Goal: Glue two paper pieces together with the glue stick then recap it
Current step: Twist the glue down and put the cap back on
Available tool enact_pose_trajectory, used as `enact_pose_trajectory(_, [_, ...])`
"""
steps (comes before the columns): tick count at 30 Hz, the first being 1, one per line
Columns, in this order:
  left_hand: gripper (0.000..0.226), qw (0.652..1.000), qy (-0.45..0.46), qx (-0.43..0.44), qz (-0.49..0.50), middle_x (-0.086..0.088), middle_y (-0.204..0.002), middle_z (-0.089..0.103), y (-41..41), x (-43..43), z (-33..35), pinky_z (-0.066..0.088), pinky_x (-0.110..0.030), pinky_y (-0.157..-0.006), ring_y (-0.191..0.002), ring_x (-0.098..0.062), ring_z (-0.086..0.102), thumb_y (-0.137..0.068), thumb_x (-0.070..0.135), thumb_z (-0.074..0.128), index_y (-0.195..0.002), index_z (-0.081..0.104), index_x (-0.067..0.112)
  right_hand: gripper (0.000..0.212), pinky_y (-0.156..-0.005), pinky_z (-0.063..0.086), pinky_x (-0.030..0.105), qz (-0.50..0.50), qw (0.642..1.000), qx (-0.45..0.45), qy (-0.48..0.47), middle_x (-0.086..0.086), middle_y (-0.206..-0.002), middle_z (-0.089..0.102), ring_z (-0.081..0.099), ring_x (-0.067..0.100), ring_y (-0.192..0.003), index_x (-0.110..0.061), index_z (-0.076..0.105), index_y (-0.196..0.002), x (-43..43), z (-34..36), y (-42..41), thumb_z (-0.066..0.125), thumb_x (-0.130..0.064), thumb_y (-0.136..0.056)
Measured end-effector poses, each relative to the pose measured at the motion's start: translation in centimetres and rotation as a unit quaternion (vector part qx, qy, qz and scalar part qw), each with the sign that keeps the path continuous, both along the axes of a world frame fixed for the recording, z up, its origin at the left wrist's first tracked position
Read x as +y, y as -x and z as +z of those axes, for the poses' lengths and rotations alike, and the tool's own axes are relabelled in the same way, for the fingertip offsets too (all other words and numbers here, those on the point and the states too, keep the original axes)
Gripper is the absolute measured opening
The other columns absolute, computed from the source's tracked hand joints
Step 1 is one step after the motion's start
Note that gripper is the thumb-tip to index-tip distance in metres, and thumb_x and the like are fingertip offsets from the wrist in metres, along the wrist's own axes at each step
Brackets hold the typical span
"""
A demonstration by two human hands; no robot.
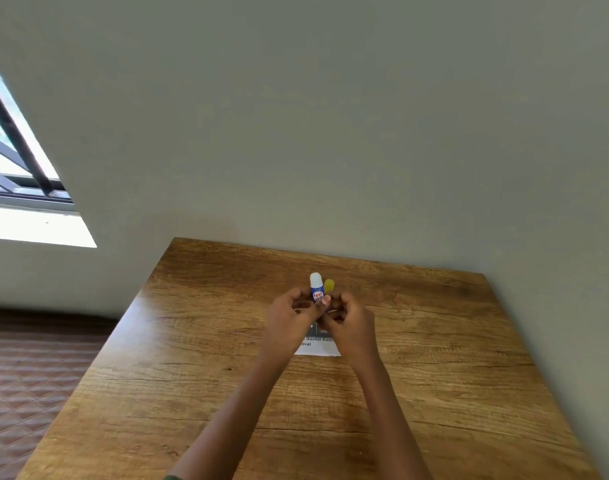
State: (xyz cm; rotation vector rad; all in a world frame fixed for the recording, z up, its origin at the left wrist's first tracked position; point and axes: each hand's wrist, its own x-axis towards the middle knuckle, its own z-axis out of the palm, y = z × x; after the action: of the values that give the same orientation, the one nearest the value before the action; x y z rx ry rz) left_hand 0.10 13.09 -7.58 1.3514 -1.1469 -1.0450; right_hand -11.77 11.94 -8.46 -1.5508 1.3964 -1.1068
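Note:
Above the middle of the wooden table, both my hands are held close together. My left hand grips a blue-labelled glue stick upright, its white top bare. Right beside the stick is the yellow cap, pinched by the fingers of my right hand. The cap is off the stick and almost touches it. Under my hands lies a white paper with printed black text, mostly hidden by my wrists. I cannot tell whether it is one piece or two.
The table's far edge stands against a plain grey wall. A window with dark bars is at the left. Left of the table is a brown quilted surface, lower down.

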Motion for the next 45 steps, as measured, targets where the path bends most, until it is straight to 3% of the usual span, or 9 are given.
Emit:
enact_pose_trajectory(4, [0.013,0.998,0.010,0.010,0.057,0.007,-0.080,0.073,-0.1,0.1,0.4,0.050,-0.013,-0.064,-0.076,-0.004,0.068,-0.076,0.028,0.074,-0.089,0.071,0.024,0.024,-0.065,0.054,0.018,0.012,1.000,0.002,0.009,-0.007,-0.079,0.069,0.067,0.005,-0.074,-0.019,0.063,-0.094,0.1,0.4,-0.6,0.076,-0.017,-0.074])
enact_pose_trajectory(9, [0.019,0.998,0.003,0.018,0.068,0.003,-0.078,0.074,-0.3,0.1,0.6,0.047,-0.011,-0.057,-0.065,-0.001,0.066,-0.073,0.026,0.076,-0.090,0.073,0.018,0.035,-0.063,0.053,0.012,0.009,1.000,-0.008,0.010,-0.009,-0.080,0.069,0.066,0.002,-0.073,-0.030,0.059,-0.087,0.2,0.6,-0.5,0.083,-0.017,-0.065])
enact_pose_trajectory(16, [0.010,0.997,0.018,0.030,0.065,0.003,-0.071,0.073,-0.5,0.1,1.4,0.050,-0.012,-0.052,-0.061,-0.004,0.068,-0.072,0.012,0.077,-0.078,0.073,0.019,0.028,-0.061,0.053,0.016,0.009,1.000,-0.025,-0.014,-0.004,-0.072,0.070,0.066,0.002,-0.065,-0.011,0.067,-0.083,0.2,0.6,-0.5,0.085,-0.018,-0.062])
enact_pose_trajectory(22, [0.008,0.998,0.017,0.033,0.054,0.001,-0.072,0.074,-0.8,0.0,1.7,0.054,-0.017,-0.055,-0.063,-0.011,0.070,-0.073,0.012,0.076,-0.079,0.074,0.018,0.033,-0.062,0.054,0.014,0.023,0.999,-0.040,-0.004,-0.006,-0.071,0.067,0.064,-0.001,-0.065,-0.029,0.061,-0.085,0.4,1.3,-0.6,0.082,-0.010,-0.067])
enact_pose_trajectory(27, [0.009,0.999,0.014,0.000,0.040,-0.002,-0.074,0.074,-1.1,-0.1,1.5,0.057,-0.029,-0.065,-0.070,-0.018,0.071,-0.074,0.013,0.075,-0.079,0.074,0.020,0.048,-0.065,0.054,0.016,0.080,0.995,-0.050,-0.024,-0.002,-0.080,0.072,0.069,0.005,-0.072,-0.033,0.049,-0.104,0.6,1.5,-0.3,0.072,-0.001,-0.076])
enact_pose_trajectory(31, [0.007,0.999,0.017,-0.018,0.037,0.000,-0.072,0.074,-1.2,-0.1,1.7,0.052,-0.019,-0.060,-0.066,-0.010,0.070,-0.074,0.014,0.075,-0.080,0.075,0.015,0.055,-0.070,0.053,0.019,0.101,0.993,-0.047,-0.032,-0.004,-0.083,0.072,0.068,0.006,-0.074,-0.030,0.038,-0.121,0.4,1.3,-0.1,0.062,0.003,-0.083])
enact_pose_trajectory(36, [0.012,0.999,0.018,-0.019,0.037,0.005,-0.073,0.074,-1.3,-0.1,2.0,0.055,-0.020,-0.063,-0.069,-0.009,0.070,-0.072,0.014,0.077,-0.078,0.074,0.024,0.057,-0.073,0.054,0.022,0.130,0.988,-0.070,-0.050,0.003,-0.092,0.074,0.070,0.012,-0.085,-0.031,0.035,-0.129,0.3,1.0,-0.1,0.061,-0.003,-0.086])
enact_pose_trajectory(41, [0.016,0.998,0.020,-0.047,0.048,0.002,-0.074,0.074,-1.1,-0.2,1.9,0.050,-0.011,-0.059,-0.067,-0.001,0.069,-0.070,0.015,0.079,-0.085,0.075,0.014,0.056,-0.071,0.054,0.025,0.084,0.992,-0.080,-0.042,-0.001,-0.080,0.076,0.072,0.012,-0.077,-0.024,0.041,-0.116,0.3,1.0,-0.1,0.072,0.000,-0.075])
enact_pose_trajectory(45, [0.018,0.997,0.021,-0.048,0.061,0.008,-0.068,0.070,-0.9,0.0,2.2,0.047,-0.005,-0.054,-0.061,0.006,0.065,-0.068,0.015,0.079,-0.085,0.075,0.013,0.062,-0.056,0.051,0.014,0.021,0.998,-0.046,-0.025,-0.004,-0.067,0.072,0.066,0.005,-0.057,-0.020,0.042,-0.104,0.2,1.2,-0.3,0.086,-0.012,-0.061])
